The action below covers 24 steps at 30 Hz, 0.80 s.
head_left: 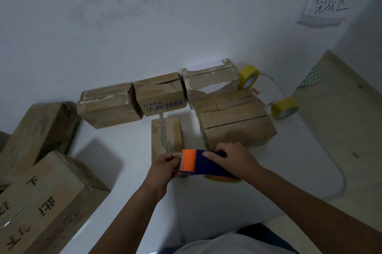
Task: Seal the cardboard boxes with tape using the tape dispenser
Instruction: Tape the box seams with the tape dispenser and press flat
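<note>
The right hand [231, 157] grasps the tape dispenser [201, 163] just in front of the small upright cardboard box [165, 136] on the white surface [124, 150]. The left hand [165, 166] pinches at its orange end. Whether the boxes hold anything cannot be told.

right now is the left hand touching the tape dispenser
Touching. The head view shows the left hand with its fingertips against the orange front end of the tape dispenser, while the right hand grips its purple body.
</note>
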{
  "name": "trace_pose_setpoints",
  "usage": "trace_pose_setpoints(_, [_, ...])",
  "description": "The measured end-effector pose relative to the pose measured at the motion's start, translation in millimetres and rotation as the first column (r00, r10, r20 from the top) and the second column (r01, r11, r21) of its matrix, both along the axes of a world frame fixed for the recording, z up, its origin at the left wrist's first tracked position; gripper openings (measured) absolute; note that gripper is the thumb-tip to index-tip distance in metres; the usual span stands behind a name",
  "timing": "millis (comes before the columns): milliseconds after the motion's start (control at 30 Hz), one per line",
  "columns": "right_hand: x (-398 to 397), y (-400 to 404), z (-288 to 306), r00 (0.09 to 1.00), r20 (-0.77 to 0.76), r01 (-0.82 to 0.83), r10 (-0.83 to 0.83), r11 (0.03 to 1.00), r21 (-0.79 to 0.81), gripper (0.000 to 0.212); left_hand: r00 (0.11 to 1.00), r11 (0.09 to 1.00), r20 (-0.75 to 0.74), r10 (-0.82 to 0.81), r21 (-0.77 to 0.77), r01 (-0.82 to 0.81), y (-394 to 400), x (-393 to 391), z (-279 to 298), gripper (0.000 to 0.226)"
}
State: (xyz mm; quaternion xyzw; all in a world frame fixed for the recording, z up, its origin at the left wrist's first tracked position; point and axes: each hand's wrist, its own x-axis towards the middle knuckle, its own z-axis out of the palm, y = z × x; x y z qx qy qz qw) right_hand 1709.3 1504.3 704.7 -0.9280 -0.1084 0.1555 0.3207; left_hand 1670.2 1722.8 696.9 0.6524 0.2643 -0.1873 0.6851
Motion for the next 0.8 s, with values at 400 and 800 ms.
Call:
trace_pose_setpoints(400, [19.7, -8.3, 4.9, 0.977, -0.001, -0.206, 0.211, 0.952, -0.225, 0.06, 0.948, 0.949, 0.03, 0.317, -0.009, -0.316, 72.6, -21.4, -16.3, 0.011])
trace_pose_setpoints(800, [24.9, -11.2, -9.1, 0.977, 0.001, -0.205, 0.214, 0.936, -0.287, 0.048, 0.955, 0.953, 0.029, 0.297, 0.06, -0.298, 94.7, -24.8, -35.2, 0.012])
